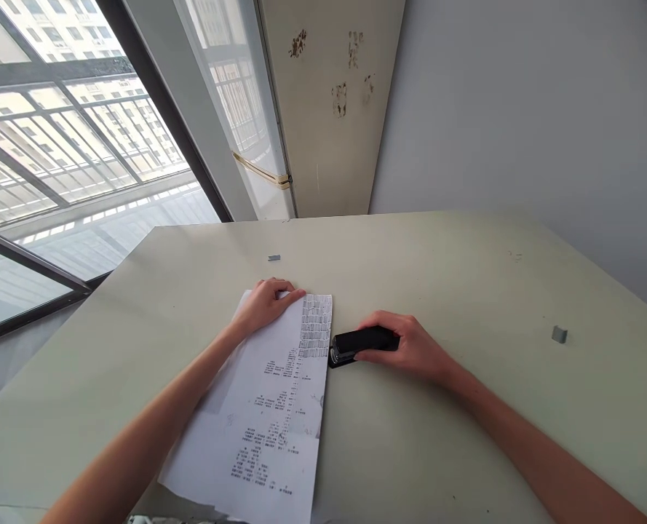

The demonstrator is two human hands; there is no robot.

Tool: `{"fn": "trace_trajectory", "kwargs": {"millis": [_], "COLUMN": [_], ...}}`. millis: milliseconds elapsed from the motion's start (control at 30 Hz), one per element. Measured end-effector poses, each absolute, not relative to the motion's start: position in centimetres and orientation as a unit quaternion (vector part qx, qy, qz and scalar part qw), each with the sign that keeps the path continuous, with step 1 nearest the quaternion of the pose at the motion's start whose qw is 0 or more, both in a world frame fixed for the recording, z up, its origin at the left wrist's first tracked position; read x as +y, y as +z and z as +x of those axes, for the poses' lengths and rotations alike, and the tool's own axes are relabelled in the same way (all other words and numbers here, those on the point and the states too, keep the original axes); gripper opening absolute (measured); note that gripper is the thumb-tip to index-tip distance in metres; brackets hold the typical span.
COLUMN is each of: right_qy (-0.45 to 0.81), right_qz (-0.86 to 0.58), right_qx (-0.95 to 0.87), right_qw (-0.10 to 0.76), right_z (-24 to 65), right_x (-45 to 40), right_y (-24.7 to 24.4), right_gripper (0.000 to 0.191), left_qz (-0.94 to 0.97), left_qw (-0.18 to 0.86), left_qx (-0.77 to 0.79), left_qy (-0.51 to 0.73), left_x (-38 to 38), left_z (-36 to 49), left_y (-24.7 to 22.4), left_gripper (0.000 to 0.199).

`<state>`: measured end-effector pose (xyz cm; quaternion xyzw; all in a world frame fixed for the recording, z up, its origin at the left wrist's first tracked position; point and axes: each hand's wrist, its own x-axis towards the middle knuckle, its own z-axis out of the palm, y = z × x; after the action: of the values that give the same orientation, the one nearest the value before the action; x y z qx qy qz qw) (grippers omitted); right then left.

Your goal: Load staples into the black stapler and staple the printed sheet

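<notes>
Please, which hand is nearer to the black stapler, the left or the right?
Right. The right hand holds the stapler. The left hand rests on the upper part of the paper, to the left of the stapler and apart from it.

Bare left hand, bare right hand, bare tapering forearms, seemingly slim from this angle

A grey wall stands at right. The beige panel beside it bears brown patches. Daylight enters the dark-framed window at left.
</notes>
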<state>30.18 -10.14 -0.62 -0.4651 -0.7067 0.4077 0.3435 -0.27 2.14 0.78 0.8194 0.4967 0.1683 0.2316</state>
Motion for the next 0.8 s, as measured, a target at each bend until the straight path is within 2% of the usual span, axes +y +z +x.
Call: {"fn": "trace_trajectory", "kwargs": {"millis": [400, 500, 567, 800], "right_qy": [0.370, 0.358, 0.350, 0.326], "right_qz": [-0.457, -0.461, -0.463, -0.529], "right_qx": [-0.739, -0.749, -0.757, -0.726], "right_qw": [0.330, 0.314, 0.300, 0.296], "right_z": [30.4, 30.7, 31.0, 31.2], "right_x": [-10.3, -10.3, -10.2, -10.6], "right_y": [-0.2, -0.2, -0.2, 0.7], "right_gripper": [0.031, 0.033, 0.034, 0.040], "left_qz": [0.808, 0.805, 0.814, 0.905], "left_qw": [0.186, 0.178, 0.169, 0.228], "left_qx": [0.527, 0.528, 0.507, 0.304], "left_qy": [0.184, 0.205, 0.225, 0.192], "left_x": [-0.1, -0.4, -1.0, -5.8], "left_z": [3.1, 3.1, 2.5, -2.5], "left_y": [1.2, 1.0, 1.1, 1.9], "left_gripper": [0.046, 0.037, 0.028, 0.029]}}
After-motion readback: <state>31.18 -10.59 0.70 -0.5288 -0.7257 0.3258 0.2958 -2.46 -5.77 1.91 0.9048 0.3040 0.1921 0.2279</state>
